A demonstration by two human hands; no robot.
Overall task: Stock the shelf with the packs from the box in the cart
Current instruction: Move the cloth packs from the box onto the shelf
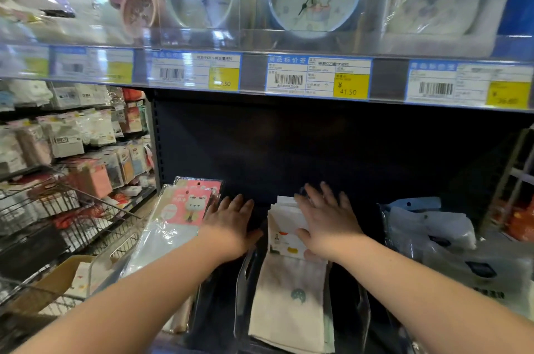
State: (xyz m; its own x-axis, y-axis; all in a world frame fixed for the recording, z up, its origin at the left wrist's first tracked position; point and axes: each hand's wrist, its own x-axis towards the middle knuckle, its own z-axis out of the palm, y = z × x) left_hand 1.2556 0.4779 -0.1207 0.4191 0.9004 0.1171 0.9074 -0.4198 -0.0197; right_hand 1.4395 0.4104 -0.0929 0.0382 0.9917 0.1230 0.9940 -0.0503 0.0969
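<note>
My right hand (326, 219) lies flat on the far end of the stack of flat white plastic-wrapped packs (289, 287). Fingers are straight & spread, tips past the stack's far edge. Nothing clenched, no pinch, just pressing on top. The stack sits in the middle lane of the dark metal shelf (361, 174), long axis near-to-far, w/ a clear plastic divider (244, 275) on its left side. My left hand (231, 220) is just left of that stack, over the dark gap between it & the pink-and-white bear-print packs (187, 206). It's also released: fingers straight, holding nothing. Its outer edge looks to be against the pink packs, but I can't tell if it truly touches, or if the palm reaches the shelf deck.

My read: this is the square-up bit of a placement, white stack approx home in its lane. What the next move turns on is the supply, the brown cardboard box (55, 281) in the wire cart (57, 209). It's near & left of both hands, w/ what look like more white packs inside. L hand is nearer, so I'd send L back & left for the next pack, w/ R on the stack as a stop. The incoming pack wants its long axis near-to-far to match the lane. Risk: the wrap looks slick, so the stack could fan out if R lifts off skewed.
</note>
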